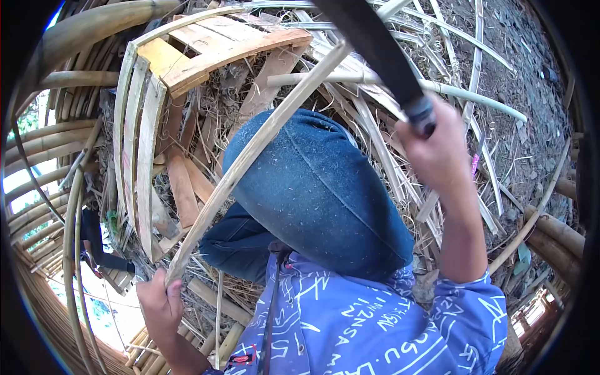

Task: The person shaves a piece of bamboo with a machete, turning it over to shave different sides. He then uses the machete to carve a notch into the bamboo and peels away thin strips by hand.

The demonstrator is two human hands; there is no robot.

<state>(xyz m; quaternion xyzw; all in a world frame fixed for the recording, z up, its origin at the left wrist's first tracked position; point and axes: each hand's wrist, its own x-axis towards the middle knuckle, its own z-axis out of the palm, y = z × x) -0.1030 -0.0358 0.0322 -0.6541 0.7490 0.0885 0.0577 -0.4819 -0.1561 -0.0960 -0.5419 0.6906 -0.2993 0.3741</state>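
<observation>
My left hand (pixel 161 304) is closed round the lower end of a long split bamboo strip (pixel 250 153), which runs diagonally up across my raised knee. In my right hand (pixel 437 147) is the dark handle of a large knife (pixel 381 53); its broad blade points up and to the left, and the hand is slightly blurred. The blade is near the strip's upper end; whether they touch I cannot tell.
A wooden crate (pixel 144 156) of slats lies at the upper left. Split strips (pixel 381 147) and shavings cover the ground. Bamboo poles (pixel 75 78) line the left side, with another person's leg (pixel 94 240) beyond. More poles (pixel 559 234) lie at the right.
</observation>
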